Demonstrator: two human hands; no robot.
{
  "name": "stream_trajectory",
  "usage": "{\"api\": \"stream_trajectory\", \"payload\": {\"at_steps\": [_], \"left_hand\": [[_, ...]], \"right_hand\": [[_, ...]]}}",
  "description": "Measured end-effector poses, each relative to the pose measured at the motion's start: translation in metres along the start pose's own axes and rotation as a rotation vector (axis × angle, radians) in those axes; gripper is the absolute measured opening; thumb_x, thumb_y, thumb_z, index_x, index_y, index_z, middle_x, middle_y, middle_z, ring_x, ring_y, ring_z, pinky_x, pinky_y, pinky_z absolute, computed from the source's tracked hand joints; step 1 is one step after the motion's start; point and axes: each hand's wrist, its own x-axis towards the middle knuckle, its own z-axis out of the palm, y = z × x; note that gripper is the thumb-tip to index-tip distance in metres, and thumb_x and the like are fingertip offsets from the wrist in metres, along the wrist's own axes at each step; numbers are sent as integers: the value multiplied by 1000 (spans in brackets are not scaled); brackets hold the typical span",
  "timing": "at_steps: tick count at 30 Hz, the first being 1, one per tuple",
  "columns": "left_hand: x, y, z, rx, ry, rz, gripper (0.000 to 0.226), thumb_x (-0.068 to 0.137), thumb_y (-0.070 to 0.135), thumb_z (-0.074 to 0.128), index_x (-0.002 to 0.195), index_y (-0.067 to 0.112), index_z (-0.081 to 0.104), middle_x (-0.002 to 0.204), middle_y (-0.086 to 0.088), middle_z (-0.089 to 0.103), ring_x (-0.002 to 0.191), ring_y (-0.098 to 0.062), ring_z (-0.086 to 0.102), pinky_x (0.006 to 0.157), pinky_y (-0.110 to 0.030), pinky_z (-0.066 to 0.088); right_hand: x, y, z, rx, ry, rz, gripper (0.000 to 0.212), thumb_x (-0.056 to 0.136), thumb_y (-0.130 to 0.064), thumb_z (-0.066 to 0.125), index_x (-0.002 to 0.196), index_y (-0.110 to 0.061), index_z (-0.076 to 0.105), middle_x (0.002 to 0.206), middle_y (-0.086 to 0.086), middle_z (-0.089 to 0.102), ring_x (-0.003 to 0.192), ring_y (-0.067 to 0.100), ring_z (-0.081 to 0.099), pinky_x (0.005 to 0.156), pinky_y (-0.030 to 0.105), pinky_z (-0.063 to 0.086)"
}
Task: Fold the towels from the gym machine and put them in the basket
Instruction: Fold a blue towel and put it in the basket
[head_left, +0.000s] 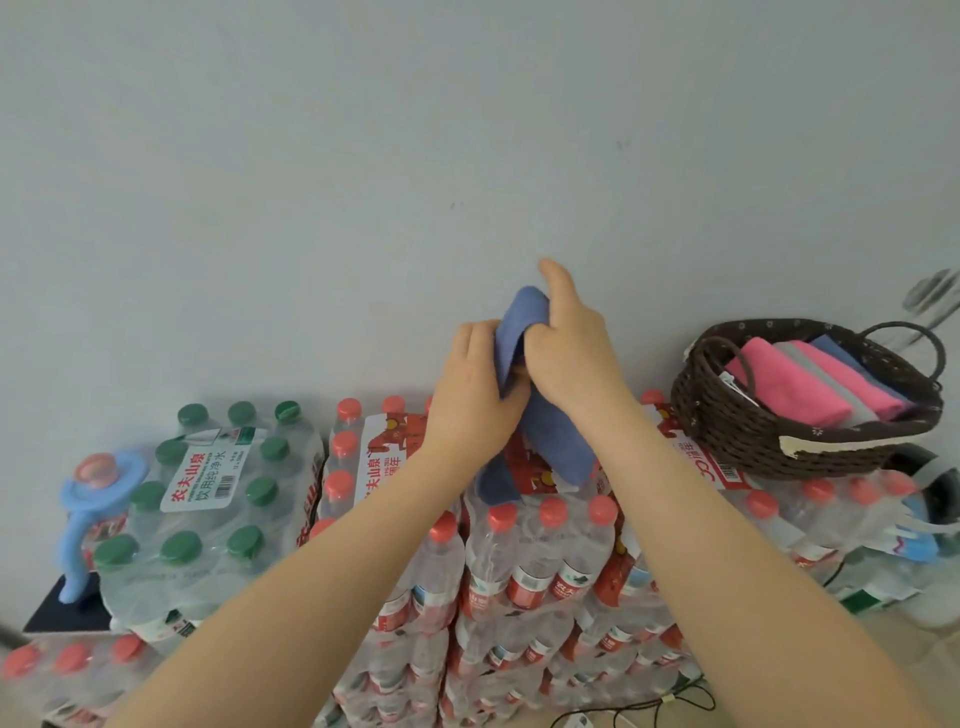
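Folding a blue towel in mid-air

Left hand (470, 395) and right hand (566, 353) both grip the blue towel (519, 332) for folding; wicker basket (769, 431) waits at three o'clock.

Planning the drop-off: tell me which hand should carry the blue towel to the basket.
Probably the right hand. The basket sits on the bottled-water packs on the right side, nearer that hand, which already grips the blue towel. The left hand would have to cross over.
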Motion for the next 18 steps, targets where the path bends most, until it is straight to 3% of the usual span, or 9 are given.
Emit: {"api": "stream_trajectory", "payload": {"at_steps": [2,4,6,8,10,12,15,18], "left_hand": [[-3,-2,0,45,-24,-20,14,91,13,50,103,5,49,93,0,45,72,-16,45,64,-26,35],[-6,-8,-3,63,-22,-19,16,91,10,48,105,4,51,87,-1,50,73,-21,47,63,-28,34],[-12,-15,-6,60,-43,-9,28,88,5,48,116,6,50,90,-2,54,78,-23,51,64,-31,40],[-18,-20,-7,69,-77,6,35,87,2,46,122,8,49,88,0,55,76,-22,53,65,-31,42],[-23,-27,-7,74,-76,9,31,89,3,46,118,8,52,76,8,50,65,-14,49,59,-22,37],[-26,-33,-9,36,-49,-54,21,90,6,49,109,11,56,75,10,51,66,-9,50,60,-16,37],[-29,-46,-14,-51,-63,-153,10,90,9,53,97,13,60,87,0,58,79,-18,55,69,-27,46],[-34,-58,-14,-180,-98,-251,19,92,12,52,107,23,50,94,0,63,84,-20,61,69,-28,51]], "right_hand": [[-1,3,-3,-294,21,-45,46,93,-12,34,139,-16,30,114,16,57,95,33,55,72,37,44],[0,9,-6,-304,20,-8,38,93,-14,33,131,-12,38,102,16,61,83,32,59,64,34,45],[2,13,-8,80,-35,116,34,92,-8,30,122,-11,45,72,11,64,53,21,58,48,26,45],[4,17,-7,515,-41,218,35,93,-3,28,118,-12,49,50,3,59,37,13,52,38,20,42],[3,18,-5,839,-2,255,33,94,-3,30,115,-13,53,48,0,59,40,11,55,43,21,46],[5,22,-3,1056,37,297,28,94,-6,34,107,-15,58,60,1,61,53,11,59,57,22,51],[9,32,-4,1192,74,437,23,94,-10,39,102,-21,58,68,1,58,70,14,59,72,30,50],[13,47,0,1214,93,547,22,94,-7,40,101,-20,56,71,3,59,74,16,60,75,37,50]]}}
